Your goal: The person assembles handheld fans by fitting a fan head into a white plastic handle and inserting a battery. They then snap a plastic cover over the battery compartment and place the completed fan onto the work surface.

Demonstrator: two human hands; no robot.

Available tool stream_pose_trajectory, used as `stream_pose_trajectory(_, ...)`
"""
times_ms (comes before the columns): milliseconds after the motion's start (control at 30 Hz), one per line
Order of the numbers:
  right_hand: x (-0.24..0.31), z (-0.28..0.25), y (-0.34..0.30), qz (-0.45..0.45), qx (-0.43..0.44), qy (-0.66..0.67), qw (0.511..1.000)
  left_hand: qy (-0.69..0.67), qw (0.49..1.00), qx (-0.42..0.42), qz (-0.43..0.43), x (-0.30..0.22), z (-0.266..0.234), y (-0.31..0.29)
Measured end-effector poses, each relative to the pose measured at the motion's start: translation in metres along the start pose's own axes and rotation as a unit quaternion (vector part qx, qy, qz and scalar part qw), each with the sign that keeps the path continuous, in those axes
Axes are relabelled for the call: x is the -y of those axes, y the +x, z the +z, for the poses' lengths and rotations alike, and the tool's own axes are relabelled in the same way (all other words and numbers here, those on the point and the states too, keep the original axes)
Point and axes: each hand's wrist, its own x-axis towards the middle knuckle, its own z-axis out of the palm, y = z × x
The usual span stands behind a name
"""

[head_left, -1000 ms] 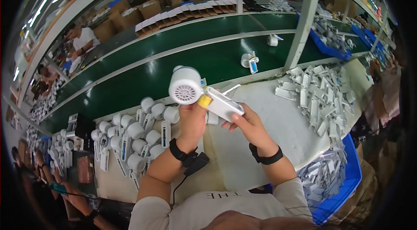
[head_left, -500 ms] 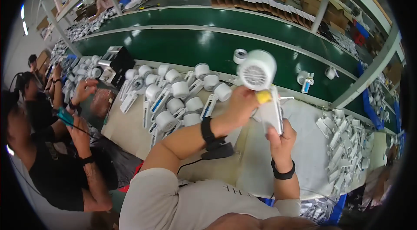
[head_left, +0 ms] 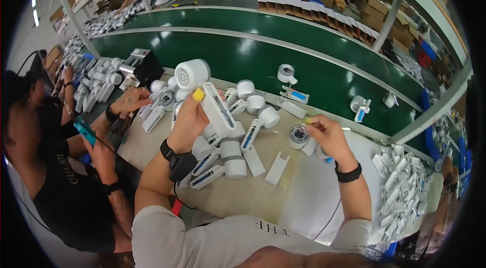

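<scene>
Over the pile at mid-left, my left hand [head_left: 191,123] is closed round the handle of a white device with a round grilled head [head_left: 192,74]. A dark slot runs along its handle, and a yellow cover sits on my thumb. My right hand [head_left: 329,136] is at the centre right, thumb and fingers pinched together with a bit of yellow at the tips. Whatever they hold is too small to make out. Just below those fingertips lies a round head with an open end [head_left: 298,135]. Beneath my left hand are several similar white devices [head_left: 234,159], some with blue strips in their handles.
A heap of white handle shells [head_left: 400,187] covers the right end of the table. Behind runs a green conveyor [head_left: 212,50] carrying a few parts. A black machine [head_left: 142,68] stands back left. At the left, a co-worker's hand [head_left: 131,100] reaches into the pile.
My left hand has carried the white device leftward over the pile. My right hand has let go of its handle and come to the open-ended head. The co-worker's hand has reached toward the pile.
</scene>
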Motion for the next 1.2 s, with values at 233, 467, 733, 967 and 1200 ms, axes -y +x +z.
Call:
stream_pose_trajectory(233, -0.005, 0.008, 0.050, 0.025, 0.049, -0.037, 0.998, -0.017, 0.998, -0.046, 0.030, -0.009, -0.051, -0.017)
stream_pose_trajectory(467, -0.006, 0.014, 0.077, -0.001, 0.084, -0.128, 0.988, 0.066, 0.991, -0.087, 0.083, -0.036, -0.075, -0.041)
stream_pose_trajectory(733, 0.030, 0.062, 0.056, -0.086, 0.165, -0.115, 0.976, 0.271, 0.959, -0.059, 0.065, -0.042, -0.062, -0.060)
stream_pose_trajectory(967, 0.050, 0.079, 0.036, -0.208, 0.165, -0.132, 0.955, 0.358, 0.933, 0.010, -0.031, -0.054, -0.011, -0.060)
stream_pose_trajectory(1200, 0.073, 0.105, 0.021, -0.309, -0.033, -0.301, 0.901, 0.097, 0.986, -0.098, 0.096, 0.031, 0.042, -0.011)
